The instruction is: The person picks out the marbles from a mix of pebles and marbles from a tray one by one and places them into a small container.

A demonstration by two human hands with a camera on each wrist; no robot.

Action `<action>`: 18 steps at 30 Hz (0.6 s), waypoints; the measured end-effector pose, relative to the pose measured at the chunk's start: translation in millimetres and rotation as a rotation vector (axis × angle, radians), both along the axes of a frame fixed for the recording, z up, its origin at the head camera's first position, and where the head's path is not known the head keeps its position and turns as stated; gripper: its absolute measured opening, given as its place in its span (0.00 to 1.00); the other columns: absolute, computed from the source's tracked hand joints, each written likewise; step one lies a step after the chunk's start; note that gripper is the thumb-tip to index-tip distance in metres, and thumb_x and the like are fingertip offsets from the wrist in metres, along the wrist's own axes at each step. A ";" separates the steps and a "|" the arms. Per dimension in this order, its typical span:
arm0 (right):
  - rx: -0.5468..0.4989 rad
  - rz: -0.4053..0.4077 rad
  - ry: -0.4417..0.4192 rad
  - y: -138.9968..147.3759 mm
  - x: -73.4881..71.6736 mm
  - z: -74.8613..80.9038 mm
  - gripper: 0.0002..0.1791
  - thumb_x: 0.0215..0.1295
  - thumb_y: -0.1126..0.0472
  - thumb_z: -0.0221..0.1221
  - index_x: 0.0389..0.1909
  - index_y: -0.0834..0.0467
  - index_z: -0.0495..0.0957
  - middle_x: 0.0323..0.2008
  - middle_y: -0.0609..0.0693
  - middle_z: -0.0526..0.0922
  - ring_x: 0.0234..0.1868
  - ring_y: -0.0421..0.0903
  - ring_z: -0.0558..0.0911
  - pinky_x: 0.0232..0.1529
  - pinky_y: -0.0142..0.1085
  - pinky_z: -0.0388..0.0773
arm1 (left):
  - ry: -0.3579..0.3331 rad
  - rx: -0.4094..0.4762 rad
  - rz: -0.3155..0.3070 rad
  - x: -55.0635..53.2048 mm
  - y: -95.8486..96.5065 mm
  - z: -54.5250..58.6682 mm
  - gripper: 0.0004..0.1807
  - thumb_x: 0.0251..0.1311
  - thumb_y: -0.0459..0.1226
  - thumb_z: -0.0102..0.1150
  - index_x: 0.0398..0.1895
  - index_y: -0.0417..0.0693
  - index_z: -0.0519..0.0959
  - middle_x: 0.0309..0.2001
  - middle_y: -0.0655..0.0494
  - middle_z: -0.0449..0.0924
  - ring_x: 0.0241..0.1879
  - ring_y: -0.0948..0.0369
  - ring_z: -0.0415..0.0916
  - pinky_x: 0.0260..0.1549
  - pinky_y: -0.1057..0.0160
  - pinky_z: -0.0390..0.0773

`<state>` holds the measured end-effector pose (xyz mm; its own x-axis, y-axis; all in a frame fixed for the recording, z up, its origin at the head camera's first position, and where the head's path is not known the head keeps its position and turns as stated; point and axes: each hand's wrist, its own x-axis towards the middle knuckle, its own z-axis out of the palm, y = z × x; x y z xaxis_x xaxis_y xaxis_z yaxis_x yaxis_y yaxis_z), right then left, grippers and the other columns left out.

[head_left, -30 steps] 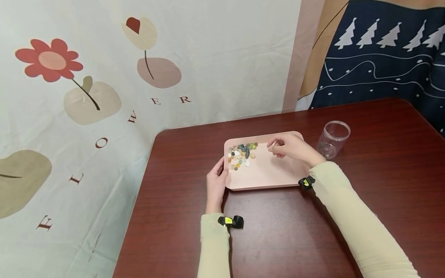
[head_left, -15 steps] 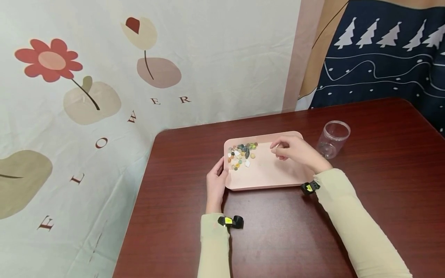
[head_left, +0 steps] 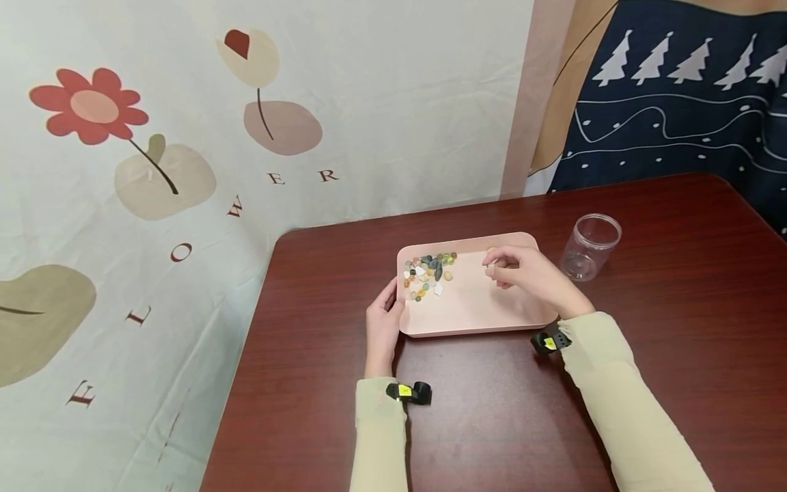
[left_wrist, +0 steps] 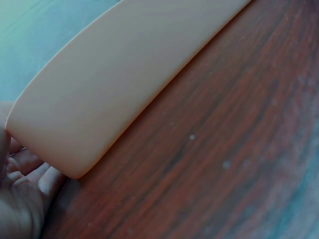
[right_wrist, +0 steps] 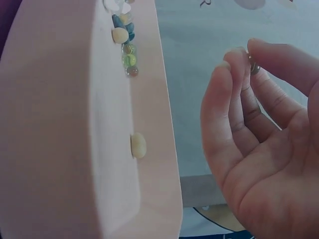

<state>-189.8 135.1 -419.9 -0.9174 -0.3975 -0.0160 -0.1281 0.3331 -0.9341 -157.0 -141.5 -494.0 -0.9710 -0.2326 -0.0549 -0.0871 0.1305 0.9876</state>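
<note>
A pink tray (head_left: 467,316) lies on the table, with a cluster of coloured stones and glass marbles (head_left: 427,273) at its left end. My left hand (head_left: 382,324) grips the tray's left edge, thumb by the near corner; in the left wrist view the fingers (left_wrist: 30,174) are at the wall's corner. Above the tray's right half, my right hand (head_left: 522,272) pinches a small dark, glassy marble (right_wrist: 254,67) between thumb and forefinger. A pale yellow stone (right_wrist: 139,145) lies alone by the tray's far wall, apart from the cluster.
A clear plastic jar (head_left: 590,247) without a lid stands right of the tray. The dark red table (head_left: 479,410) ends at the back against a flower-printed cloth (head_left: 393,102). A navy curtain (head_left: 676,123) with white trees hangs at the back right.
My right hand has drawn slightly right and toward me over the tray. The pale stone by the far wall now shows past its fingers. My left hand stays put.
</note>
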 end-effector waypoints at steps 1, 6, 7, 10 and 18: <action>-0.009 0.001 -0.004 0.3 0.9 -0.7 0.16 0.58 0.59 0.58 0.44 0.65 0.74 0.32 0.61 0.78 0.28 0.50 0.78 0.33 0.36 0.78 | -0.002 -0.003 0.000 1.7 0.9 3.5 0.22 0.58 0.32 0.52 0.57 0.51 0.71 0.56 0.56 0.70 0.56 0.63 0.65 0.51 0.63 0.68; -0.018 -0.008 -0.001 2.7 4.4 -5.1 0.17 0.58 0.59 0.58 0.45 0.65 0.74 0.34 0.59 0.78 0.29 0.49 0.78 0.34 0.36 0.78 | -0.006 -0.019 0.002 8.6 5.4 18.1 0.22 0.58 0.30 0.50 0.58 0.47 0.70 0.56 0.53 0.70 0.56 0.63 0.65 0.51 0.63 0.68; -0.026 -0.009 -0.001 3.1 5.0 -6.0 0.17 0.59 0.59 0.58 0.45 0.65 0.74 0.34 0.58 0.78 0.29 0.49 0.78 0.34 0.35 0.78 | -0.002 -0.011 -0.002 8.9 5.5 18.5 0.22 0.58 0.30 0.50 0.58 0.46 0.70 0.56 0.53 0.70 0.56 0.62 0.65 0.51 0.64 0.68; -0.055 -0.020 -0.007 3.8 7.3 -8.1 0.17 0.59 0.59 0.57 0.45 0.66 0.73 0.33 0.57 0.77 0.28 0.48 0.78 0.33 0.35 0.78 | 0.016 0.010 -0.011 9.4 5.5 18.7 0.22 0.58 0.29 0.49 0.58 0.45 0.70 0.56 0.51 0.70 0.56 0.61 0.66 0.51 0.64 0.68; -0.131 -0.057 -0.030 5.0 14.5 -8.2 0.16 0.60 0.60 0.56 0.45 0.65 0.74 0.31 0.60 0.76 0.29 0.49 0.78 0.34 0.36 0.78 | 0.028 0.027 -0.022 8.9 4.6 17.6 0.22 0.58 0.29 0.49 0.58 0.44 0.70 0.56 0.51 0.70 0.55 0.61 0.66 0.51 0.65 0.68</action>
<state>-175.4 140.1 -428.0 -0.9385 -0.3452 0.0050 -0.0840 0.2144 -0.9731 -148.1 -136.9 -476.4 -0.9770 -0.2104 -0.0338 -0.0570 0.1055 0.9928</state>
